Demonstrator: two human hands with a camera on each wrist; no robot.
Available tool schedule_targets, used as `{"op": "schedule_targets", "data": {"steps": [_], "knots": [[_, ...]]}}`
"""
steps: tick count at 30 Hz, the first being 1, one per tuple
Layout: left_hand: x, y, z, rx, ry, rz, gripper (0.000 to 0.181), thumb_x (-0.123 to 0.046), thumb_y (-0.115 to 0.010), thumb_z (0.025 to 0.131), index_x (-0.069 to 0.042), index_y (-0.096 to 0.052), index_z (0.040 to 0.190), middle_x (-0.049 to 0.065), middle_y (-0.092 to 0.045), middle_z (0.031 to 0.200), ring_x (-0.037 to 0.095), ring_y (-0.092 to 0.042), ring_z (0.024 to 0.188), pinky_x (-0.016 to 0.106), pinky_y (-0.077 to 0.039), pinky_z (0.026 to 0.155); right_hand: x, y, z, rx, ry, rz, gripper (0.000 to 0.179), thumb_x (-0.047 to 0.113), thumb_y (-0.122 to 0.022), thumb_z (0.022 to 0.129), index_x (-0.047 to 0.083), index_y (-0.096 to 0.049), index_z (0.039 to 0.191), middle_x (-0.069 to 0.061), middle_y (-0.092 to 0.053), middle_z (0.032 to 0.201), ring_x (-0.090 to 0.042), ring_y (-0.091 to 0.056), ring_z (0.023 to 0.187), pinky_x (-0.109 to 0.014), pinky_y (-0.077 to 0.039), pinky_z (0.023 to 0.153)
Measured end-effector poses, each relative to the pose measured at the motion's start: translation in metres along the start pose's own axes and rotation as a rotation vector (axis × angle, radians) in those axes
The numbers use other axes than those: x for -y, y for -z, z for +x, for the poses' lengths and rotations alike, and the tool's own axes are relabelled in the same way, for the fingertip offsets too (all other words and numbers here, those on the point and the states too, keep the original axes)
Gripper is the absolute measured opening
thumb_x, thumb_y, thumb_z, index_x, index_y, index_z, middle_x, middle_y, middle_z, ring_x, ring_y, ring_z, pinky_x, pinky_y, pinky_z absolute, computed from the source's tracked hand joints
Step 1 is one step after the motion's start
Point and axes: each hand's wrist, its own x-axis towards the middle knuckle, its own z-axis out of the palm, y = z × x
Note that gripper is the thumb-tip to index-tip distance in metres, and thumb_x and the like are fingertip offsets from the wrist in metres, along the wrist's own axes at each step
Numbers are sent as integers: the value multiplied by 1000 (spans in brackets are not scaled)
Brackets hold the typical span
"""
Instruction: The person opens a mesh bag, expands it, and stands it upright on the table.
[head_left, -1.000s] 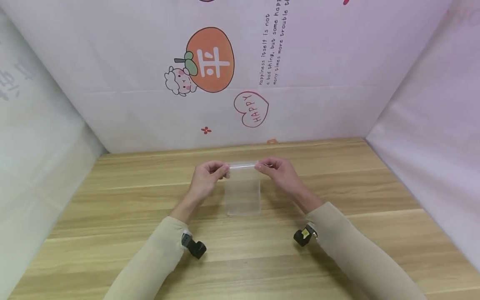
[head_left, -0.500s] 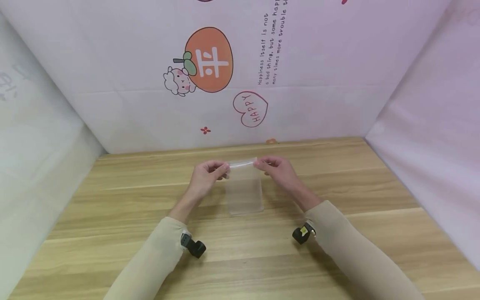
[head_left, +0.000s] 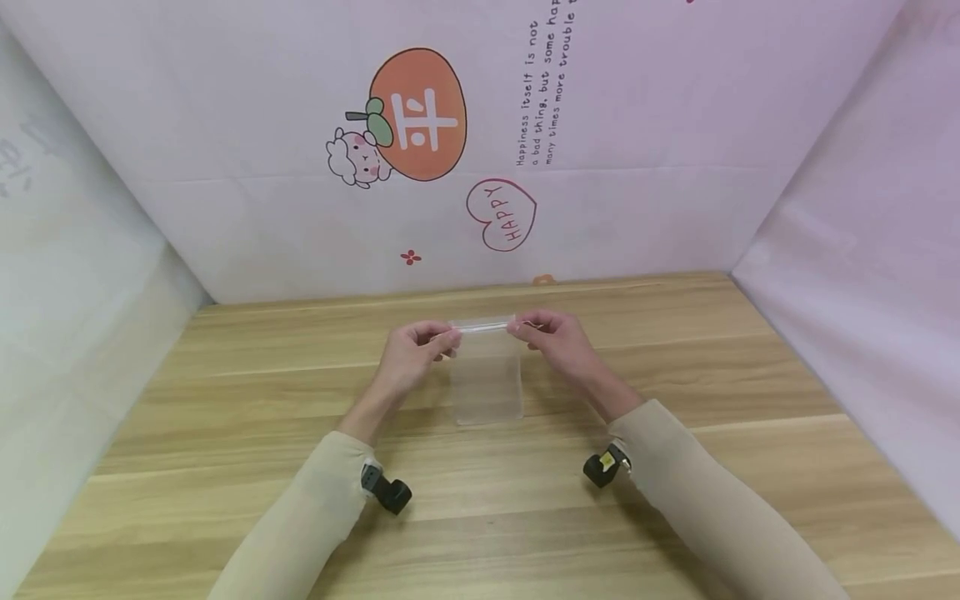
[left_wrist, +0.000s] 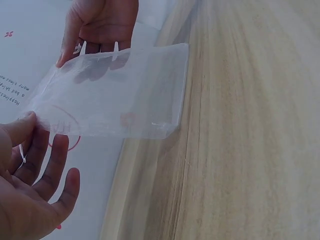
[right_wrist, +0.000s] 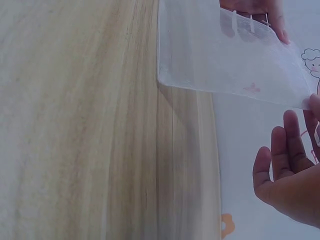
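Note:
A sheer white drawstring pouch point(head_left: 486, 383) hangs between my two hands in the head view, its gathered top band stretched straight. At its top left corner, my left hand point(head_left: 414, 357) pinches the band between thumb and forefinger. The opposite corner is pinched the same way by my right hand point(head_left: 561, 343). Both wrist views show the see-through pouch point(left_wrist: 125, 95) spread flat, and it looks flat with nothing visible inside. White cord ends show near the fingers. The other fingers of my left hand point(left_wrist: 35, 185) and right hand point(right_wrist: 295, 170) are loosely bent behind the pouch.
A wood-grain table point(head_left: 480, 533) lies beneath the hands. Behind it stands a white printed cloth backdrop point(head_left: 637, 208), with pale cloth walls on both sides. A small black camera point(head_left: 392, 496) sits on the left wrist, another camera point(head_left: 602, 468) on the right.
The pouch's lower edge swings slightly right and then partly back. Its top band tilts a little, the right end higher. Both hands keep their pinch and hardly move.

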Motion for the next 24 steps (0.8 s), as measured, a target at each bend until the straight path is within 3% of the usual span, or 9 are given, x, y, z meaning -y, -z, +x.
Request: {"op": "schedule_targets", "data": {"steps": [8, 17, 24], "knots": [[-1, 1, 1, 3, 16, 51, 22, -19, -75, 93, 1, -74, 102, 7, -71, 88, 18, -64, 84, 53, -48, 91, 2, 2, -1, 7, 36, -80, 21, 16, -68, 98, -2, -69, 107, -9, -67, 106, -20, -59, 99, -32, -49, 88], [-2, 3, 3, 7, 10, 42, 22, -20, -75, 93, 1, -74, 99, 7, -70, 84, 18, -62, 83, 53, -48, 91, 4, 1, 0, 1, 15, -70, 23, 18, -68, 98, -2, -69, 108, -8, -66, 107, -21, -59, 101, -35, -49, 92], [-4, 3, 3, 16, -6, 6, 24, -18, -74, 94, 3, -73, 104, 5, -69, 82, 17, -65, 81, 48, -52, 89, 6, 3, -3, 36, -13, -48, 28, 22, -66, 99, -1, -65, 114, -12, -66, 109, -24, -59, 103, -50, -48, 97]]}}
